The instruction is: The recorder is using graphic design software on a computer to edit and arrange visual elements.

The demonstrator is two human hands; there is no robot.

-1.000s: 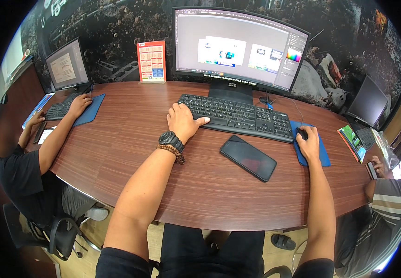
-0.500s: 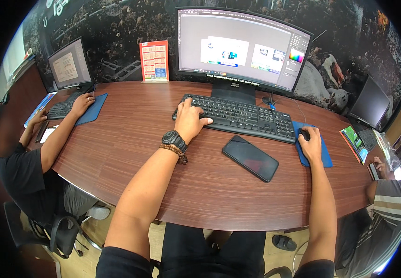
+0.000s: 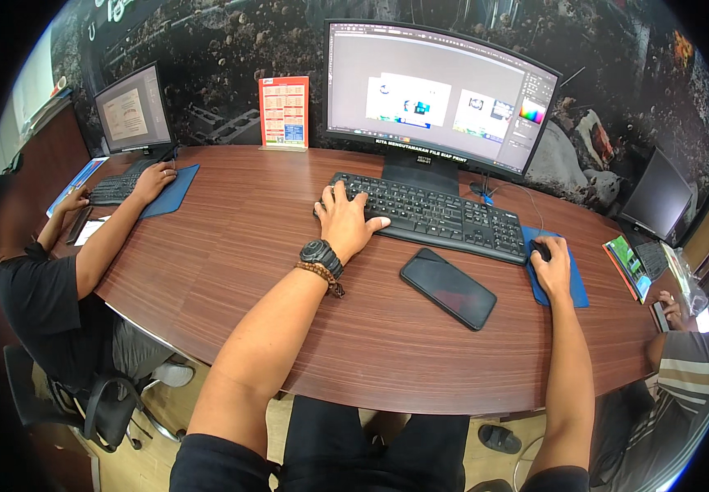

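My left hand (image 3: 345,223) rests on the left end of a black keyboard (image 3: 445,215), fingers spread over the keys and thumb stretched out along the front edge. A dark watch and a beaded bracelet circle that wrist. At the right, my right hand (image 3: 553,267) is wrapped over a black computer mouse (image 3: 540,250) on a blue mouse pad (image 3: 572,287). Behind the keyboard stands a wide curved monitor (image 3: 436,78), showing a design program with two picture layouts. A black smartphone (image 3: 448,289) lies screen up between my forearms.
A red-framed calendar card (image 3: 284,113) stands left of the monitor. At the left, a person in black (image 3: 39,287) works at another keyboard and monitor (image 3: 131,111). A person in a striped shirt (image 3: 690,361) holds a phone at the right, near a dark monitor (image 3: 656,195) and colourful leaflets (image 3: 627,266).
The whole view has shifted slightly, so the desk things sit a little lower and further right. My left fingers have spread a bit; my right hand stays on the mouse.
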